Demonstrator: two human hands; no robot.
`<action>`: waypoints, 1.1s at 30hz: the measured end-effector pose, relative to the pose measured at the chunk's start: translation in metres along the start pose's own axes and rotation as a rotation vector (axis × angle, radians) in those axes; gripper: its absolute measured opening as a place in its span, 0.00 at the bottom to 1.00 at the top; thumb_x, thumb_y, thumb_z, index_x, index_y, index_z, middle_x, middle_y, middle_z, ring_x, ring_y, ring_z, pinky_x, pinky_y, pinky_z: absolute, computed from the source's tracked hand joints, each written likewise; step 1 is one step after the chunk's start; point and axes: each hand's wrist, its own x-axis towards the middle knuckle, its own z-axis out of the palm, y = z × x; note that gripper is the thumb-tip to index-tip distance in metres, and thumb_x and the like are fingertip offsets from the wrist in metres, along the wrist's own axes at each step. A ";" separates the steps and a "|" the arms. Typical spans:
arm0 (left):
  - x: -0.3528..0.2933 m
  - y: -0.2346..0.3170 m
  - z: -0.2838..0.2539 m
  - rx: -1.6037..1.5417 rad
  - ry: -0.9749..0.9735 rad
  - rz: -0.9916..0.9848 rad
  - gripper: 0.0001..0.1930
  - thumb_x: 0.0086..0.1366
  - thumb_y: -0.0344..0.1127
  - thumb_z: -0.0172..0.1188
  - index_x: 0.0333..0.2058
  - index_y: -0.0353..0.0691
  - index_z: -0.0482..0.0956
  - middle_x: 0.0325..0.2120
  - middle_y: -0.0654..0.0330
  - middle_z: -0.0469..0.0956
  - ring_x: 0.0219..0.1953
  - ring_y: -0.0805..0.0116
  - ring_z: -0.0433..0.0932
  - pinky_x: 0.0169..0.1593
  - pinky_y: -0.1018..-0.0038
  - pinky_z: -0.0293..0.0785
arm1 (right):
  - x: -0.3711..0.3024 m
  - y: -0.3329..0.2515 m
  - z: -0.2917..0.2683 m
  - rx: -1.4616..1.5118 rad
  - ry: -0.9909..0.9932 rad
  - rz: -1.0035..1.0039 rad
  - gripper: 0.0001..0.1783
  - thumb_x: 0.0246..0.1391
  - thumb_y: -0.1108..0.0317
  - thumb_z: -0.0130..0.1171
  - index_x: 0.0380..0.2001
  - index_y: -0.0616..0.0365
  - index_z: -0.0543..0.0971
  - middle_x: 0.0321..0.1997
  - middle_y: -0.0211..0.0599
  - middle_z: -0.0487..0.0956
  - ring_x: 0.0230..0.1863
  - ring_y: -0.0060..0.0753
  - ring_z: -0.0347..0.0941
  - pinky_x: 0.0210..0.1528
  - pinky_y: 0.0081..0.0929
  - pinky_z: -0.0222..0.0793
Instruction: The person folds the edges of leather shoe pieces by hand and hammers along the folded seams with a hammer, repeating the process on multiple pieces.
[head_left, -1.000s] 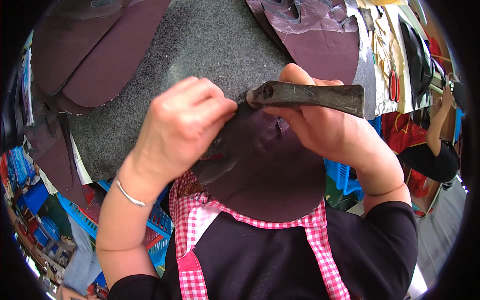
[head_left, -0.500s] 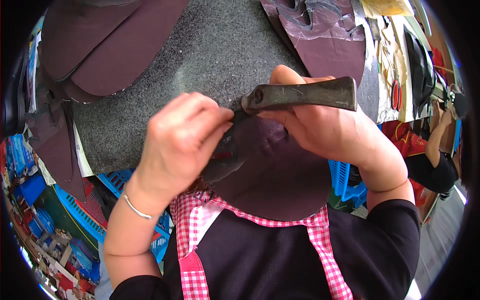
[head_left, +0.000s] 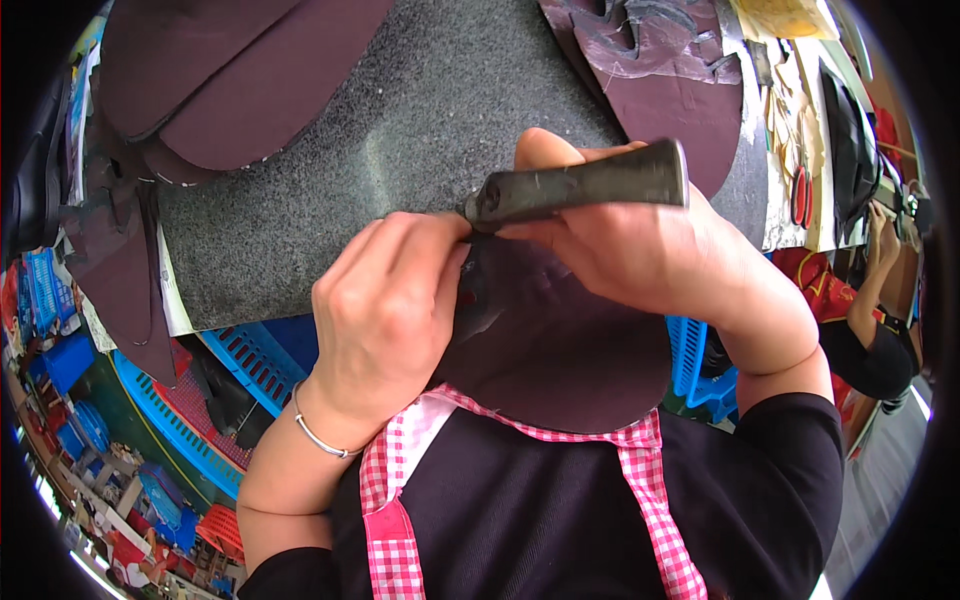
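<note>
My right hand (head_left: 620, 240) is closed round a hammer (head_left: 580, 187), whose dark metal head lies across above the fingers. The narrower end of the head comes down beside the fingertips of my left hand (head_left: 385, 285). Those left fingers are bent and pinch the edge of a dark maroon leather piece (head_left: 580, 370) at the near edge of the stone slab (head_left: 420, 110). The rest of this piece hangs toward my apron (head_left: 640, 470). What exactly lies under the hammer tip is hidden by my fingers.
Stacked maroon leather pieces (head_left: 270, 100) lie at the slab's far left, and more leather pieces (head_left: 680, 110) at the far right. Red-handled scissors (head_left: 801, 195) rest on the right. Blue baskets (head_left: 250, 365) stand below the slab. Another person's arm (head_left: 872, 270) shows at far right.
My left hand has moved slightly right and closer against the leather's edge. The hammer head has shifted a little left with my right hand. The view has moved slightly.
</note>
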 end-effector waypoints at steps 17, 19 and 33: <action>0.101 -0.034 0.006 -0.141 -0.360 0.418 0.10 0.57 0.23 0.74 0.38 0.36 0.88 0.33 0.56 0.84 0.38 0.56 0.84 0.42 0.62 0.81 | -0.050 0.027 0.000 0.235 0.041 0.301 0.10 0.69 0.64 0.70 0.44 0.57 0.80 0.37 0.41 0.82 0.37 0.55 0.83 0.37 0.46 0.75; 0.100 -0.037 0.004 -0.125 -0.352 0.455 0.11 0.54 0.23 0.77 0.38 0.37 0.90 0.32 0.59 0.85 0.38 0.59 0.83 0.42 0.65 0.81 | -0.050 0.027 0.002 0.266 0.055 0.320 0.10 0.69 0.65 0.70 0.44 0.57 0.80 0.37 0.41 0.81 0.36 0.54 0.82 0.37 0.45 0.75; 0.067 -0.028 0.007 0.018 -0.141 0.313 0.12 0.52 0.24 0.80 0.36 0.37 0.90 0.31 0.59 0.87 0.35 0.58 0.84 0.39 0.65 0.80 | -0.029 0.031 0.005 0.137 0.119 0.157 0.11 0.69 0.60 0.69 0.41 0.54 0.79 0.33 0.33 0.75 0.31 0.42 0.80 0.34 0.38 0.73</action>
